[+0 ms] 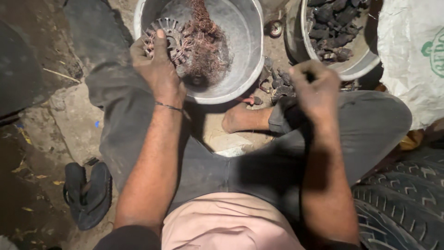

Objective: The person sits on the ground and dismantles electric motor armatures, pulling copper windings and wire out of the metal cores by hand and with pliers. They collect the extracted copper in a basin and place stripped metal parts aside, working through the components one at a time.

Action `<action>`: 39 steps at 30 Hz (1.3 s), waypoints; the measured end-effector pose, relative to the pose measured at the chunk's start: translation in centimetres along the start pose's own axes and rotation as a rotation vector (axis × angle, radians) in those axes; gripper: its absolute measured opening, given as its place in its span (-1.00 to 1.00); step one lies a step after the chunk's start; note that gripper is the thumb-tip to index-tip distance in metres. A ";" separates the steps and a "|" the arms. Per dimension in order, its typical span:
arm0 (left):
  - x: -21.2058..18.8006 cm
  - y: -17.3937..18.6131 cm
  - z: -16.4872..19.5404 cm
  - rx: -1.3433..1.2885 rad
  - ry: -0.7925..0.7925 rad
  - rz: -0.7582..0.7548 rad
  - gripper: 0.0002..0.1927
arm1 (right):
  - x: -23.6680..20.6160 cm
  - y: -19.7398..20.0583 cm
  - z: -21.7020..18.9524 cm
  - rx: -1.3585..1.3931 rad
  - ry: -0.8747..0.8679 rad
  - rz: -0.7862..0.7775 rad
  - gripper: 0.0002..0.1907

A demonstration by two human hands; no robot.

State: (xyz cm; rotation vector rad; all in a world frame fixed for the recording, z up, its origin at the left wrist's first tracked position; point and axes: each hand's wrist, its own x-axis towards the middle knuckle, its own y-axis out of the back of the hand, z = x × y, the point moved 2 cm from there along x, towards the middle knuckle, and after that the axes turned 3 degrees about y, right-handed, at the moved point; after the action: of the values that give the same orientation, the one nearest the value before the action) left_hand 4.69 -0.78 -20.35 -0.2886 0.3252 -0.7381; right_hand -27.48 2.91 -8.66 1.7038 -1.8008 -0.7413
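Head view: left hand is gripping a slotted round motor core, holding it over the metal basin, just beside the copper wire tangle lying inside. Right hand is hanging fisted to the right of that basin; what it is pinching, cannot tell. Second basin of dark scrap is sitting further right, 1 tyre well below-right, black sandals well below-left.

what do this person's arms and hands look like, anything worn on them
Both forearms are bare, with no gloves on the hands. The left hand has a thin dark cord bracelet at the wrist. The right hand shows nothing worn. Both look grimy.
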 end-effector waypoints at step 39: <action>-0.9 -0.6 1.2 -0.046 0.196 -0.010 -0.62 | -4.4 -13.0 -0.2 -0.889 0.171 -0.958 -0.74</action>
State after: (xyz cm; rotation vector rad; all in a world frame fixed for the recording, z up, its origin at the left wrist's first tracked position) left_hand 4.16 -0.37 -18.85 -0.2624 0.5271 -0.7710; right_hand -18.02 6.71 -17.87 1.7833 -0.2813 -1.4255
